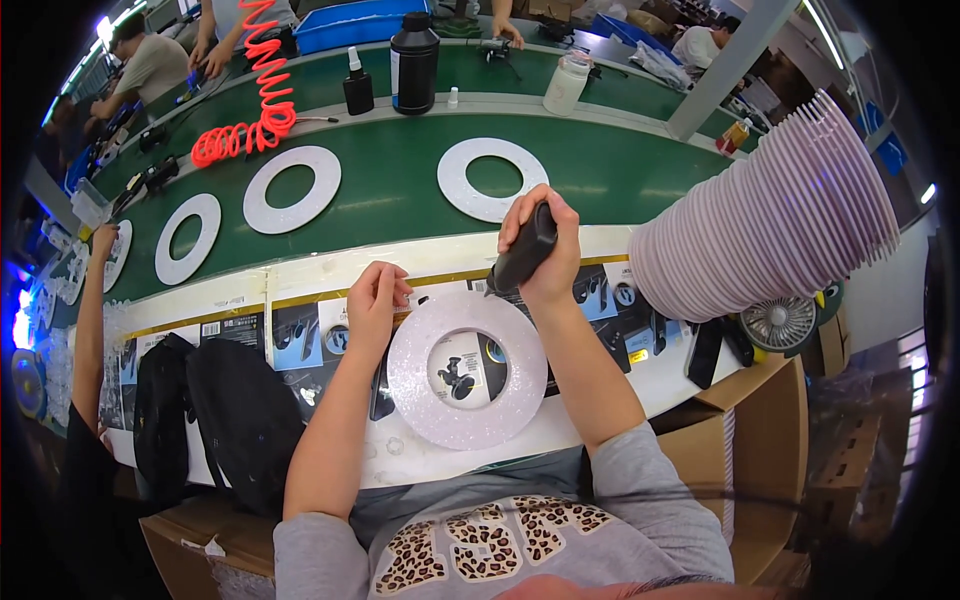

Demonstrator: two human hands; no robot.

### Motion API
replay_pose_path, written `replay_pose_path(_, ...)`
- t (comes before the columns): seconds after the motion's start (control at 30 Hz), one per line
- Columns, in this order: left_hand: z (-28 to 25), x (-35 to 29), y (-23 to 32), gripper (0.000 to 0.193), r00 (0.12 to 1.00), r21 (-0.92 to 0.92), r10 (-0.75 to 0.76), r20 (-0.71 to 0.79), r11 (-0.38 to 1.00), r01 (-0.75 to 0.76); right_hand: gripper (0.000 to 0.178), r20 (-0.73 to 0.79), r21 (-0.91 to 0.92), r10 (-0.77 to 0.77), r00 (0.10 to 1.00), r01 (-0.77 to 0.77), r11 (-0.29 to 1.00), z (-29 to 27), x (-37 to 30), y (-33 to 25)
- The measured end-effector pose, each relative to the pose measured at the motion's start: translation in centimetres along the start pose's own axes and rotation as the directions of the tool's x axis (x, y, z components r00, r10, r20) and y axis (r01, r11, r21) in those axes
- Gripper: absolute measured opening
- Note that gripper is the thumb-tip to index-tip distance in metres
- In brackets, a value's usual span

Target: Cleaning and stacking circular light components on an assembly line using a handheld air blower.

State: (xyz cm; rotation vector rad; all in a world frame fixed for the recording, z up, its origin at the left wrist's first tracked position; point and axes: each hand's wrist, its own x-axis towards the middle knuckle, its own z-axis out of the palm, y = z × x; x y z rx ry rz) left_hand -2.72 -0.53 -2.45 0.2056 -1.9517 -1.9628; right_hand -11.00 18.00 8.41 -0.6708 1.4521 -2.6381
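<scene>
A flat white glittery ring (410, 375) lies on the worktable in front of me. My right hand (560, 262) is wrapped round a black squeeze bottle (524, 252). The bottle tilts with its narrow nozzle down and left, at the ring's far edge; whether the tip touches is too small to tell. Close to the ring's far left edge is my left hand (372, 305), its fingers loosely curled together with nothing visible in them. Through the ring's hole shows part of a printed sheet.
At the right leans a tall stack of white rings (760, 210), by a small fan (778, 326) and a phone (704, 353). More rings (292, 190) lie on the green belt (380, 180). Beyond stand black bottles (414, 65). Black bags (245, 420) and another person's arm (92, 330) are left.
</scene>
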Motion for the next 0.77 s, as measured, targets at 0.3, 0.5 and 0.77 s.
replay_pose_path(0.3, 0.1, 0.0, 0.2, 0.026, 1.0, 0.002, -0.002, 0.009, 1.0, 0.002, 0.038, 0.07, -0.041, 0.039, 0.997, -0.036, 0.999, 0.8, -0.9, -0.1)
replay_pose_path(0.5, 0.2, 0.0, 0.3, 0.026, 1.0, 0.006, -0.012, 0.013, 1.0, 0.012, 0.037, 0.077, -0.058, 0.06, 0.995, -0.055, 0.997, 0.5, -1.2, 1.0)
replay_pose_path(0.77, 0.1, 0.0, 0.2, 0.025, 1.0, -0.003, -0.005, 0.023, 1.0, 0.005, 0.037, 0.124, -0.104, 0.08, 0.989, -0.067, 0.992, 0.2, -1.3, 1.3)
